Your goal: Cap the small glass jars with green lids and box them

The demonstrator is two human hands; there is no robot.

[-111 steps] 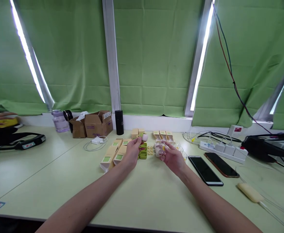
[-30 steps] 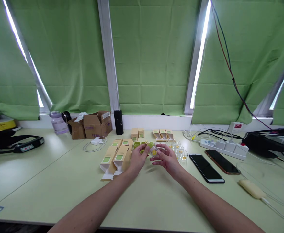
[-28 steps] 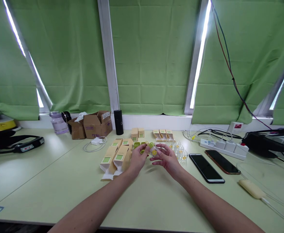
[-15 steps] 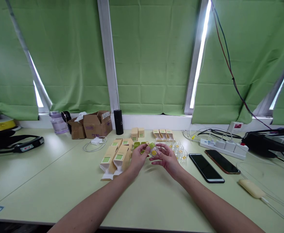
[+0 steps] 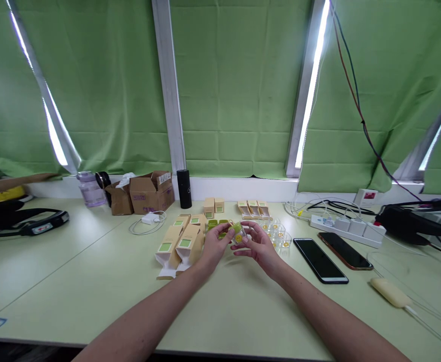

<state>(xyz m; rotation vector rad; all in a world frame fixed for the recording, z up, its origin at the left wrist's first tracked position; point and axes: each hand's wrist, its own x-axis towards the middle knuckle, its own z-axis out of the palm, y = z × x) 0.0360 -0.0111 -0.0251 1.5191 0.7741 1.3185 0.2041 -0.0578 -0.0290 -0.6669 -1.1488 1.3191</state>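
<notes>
Over the middle of the table, a small clear glass jar point(image 5: 239, 238) with a yellow spot inside is held between both hands. A green lid point(image 5: 237, 228) sits on its top. My left hand point(image 5: 216, 245) pinches the lid side, while my right hand point(image 5: 260, 247) grips the glass from the right. Behind my left fingers stand more green lids point(image 5: 212, 224), partly hidden. Several clear jars point(image 5: 279, 232) with yellow spots cluster just beyond my right hand. Kraft paper boxes point(image 5: 190, 240) with green labels lie to the left, their near flaps open.
Smaller kraft boxes point(image 5: 213, 206) and a row of open ones point(image 5: 253, 208) stand farther back. Two phones point(image 5: 320, 260) point(image 5: 344, 250) lie at right, near a power strip point(image 5: 346, 229) and cables. Cardboard cartons point(image 5: 150, 193) and a black cylinder point(image 5: 184, 189) line the wall.
Both hands stay nearly in place around the jar, with only a slight shift of the fingers. At the far left, a brown cardboard flap now shows above the yellow item.
</notes>
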